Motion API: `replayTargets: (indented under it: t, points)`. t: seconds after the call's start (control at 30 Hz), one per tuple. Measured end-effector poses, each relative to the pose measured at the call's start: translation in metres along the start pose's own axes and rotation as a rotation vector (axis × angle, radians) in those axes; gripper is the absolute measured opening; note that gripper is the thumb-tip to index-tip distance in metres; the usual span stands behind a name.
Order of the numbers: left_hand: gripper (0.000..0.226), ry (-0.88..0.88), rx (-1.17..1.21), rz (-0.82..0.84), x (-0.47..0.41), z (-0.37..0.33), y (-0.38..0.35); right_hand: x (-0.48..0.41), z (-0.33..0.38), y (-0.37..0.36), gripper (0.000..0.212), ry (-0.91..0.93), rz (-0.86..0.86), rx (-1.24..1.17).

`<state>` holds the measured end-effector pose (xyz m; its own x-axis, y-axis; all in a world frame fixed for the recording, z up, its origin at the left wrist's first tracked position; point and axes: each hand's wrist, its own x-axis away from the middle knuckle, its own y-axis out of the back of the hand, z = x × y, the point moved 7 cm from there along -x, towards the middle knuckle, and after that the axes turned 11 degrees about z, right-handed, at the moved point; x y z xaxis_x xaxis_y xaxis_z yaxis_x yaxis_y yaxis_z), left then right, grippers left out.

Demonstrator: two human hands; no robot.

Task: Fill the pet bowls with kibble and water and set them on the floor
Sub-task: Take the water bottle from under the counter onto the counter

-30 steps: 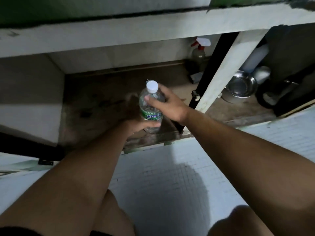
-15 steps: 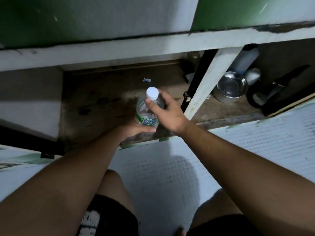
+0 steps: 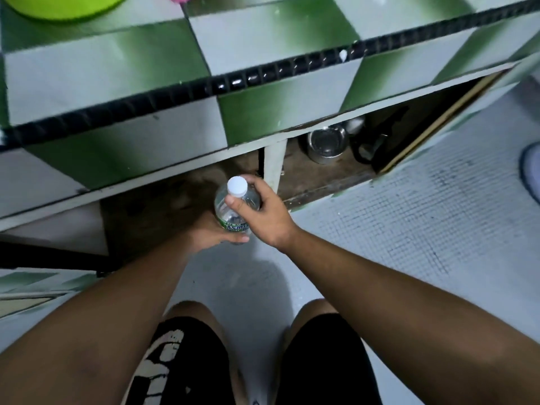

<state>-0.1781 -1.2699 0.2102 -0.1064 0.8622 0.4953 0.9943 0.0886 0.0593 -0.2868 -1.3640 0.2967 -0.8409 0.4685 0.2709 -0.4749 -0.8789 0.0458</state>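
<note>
Down by the open cupboard, left hand and right hand both grip the water bottle. Best now: brace the base, twist the cap squarely; steel bowl sits inside.

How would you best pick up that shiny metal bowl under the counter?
Probably by the near rim of the round shiny metal bowl, reaching in from the front: it sits upright with its mouth open, and the tiled counter overhangs it.
</note>
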Motion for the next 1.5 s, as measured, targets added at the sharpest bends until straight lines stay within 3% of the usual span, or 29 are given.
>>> replayTargets:
  t: [0.4,0.53,0.7,0.83,1.07,1.17,1.3,1.5]
  points:
    - [0.074,-0.068,-0.063,0.160,0.094,-0.204,-0.081,0.136,0.187,0.064,0.053,0.028,-0.159,0.057]
    - [0.075,-0.066,-0.139,0.146,0.114,-0.268,-0.095,0.169,0.243,0.091,0.053,0.062,-0.215,0.081]
    - [0.056,-0.084,-0.173,0.153,0.124,-0.333,-0.111,0.195,0.302,0.121,0.055,0.112,-0.299,0.153]
    - [0.065,-0.113,-0.213,0.138,0.122,-0.381,-0.118,0.205,0.342,0.152,0.065,0.124,-0.362,0.157]
    - [0.070,-0.254,-0.225,0.046,0.096,-0.463,-0.114,0.187,0.403,0.204,0.077,0.142,-0.472,0.207]
    - [0.087,-0.309,-0.248,-0.021,0.075,-0.496,-0.099,0.166,0.423,0.227,0.079,0.131,-0.541,0.225]
    - [0.071,-0.352,-0.235,-0.064,0.035,-0.532,-0.076,0.131,0.449,0.257,0.081,0.145,-0.610,0.216]
    - [0.070,-0.397,-0.255,-0.070,-0.031,-0.586,-0.039,0.063,0.481,0.300,0.094,0.142,-0.671,0.172]
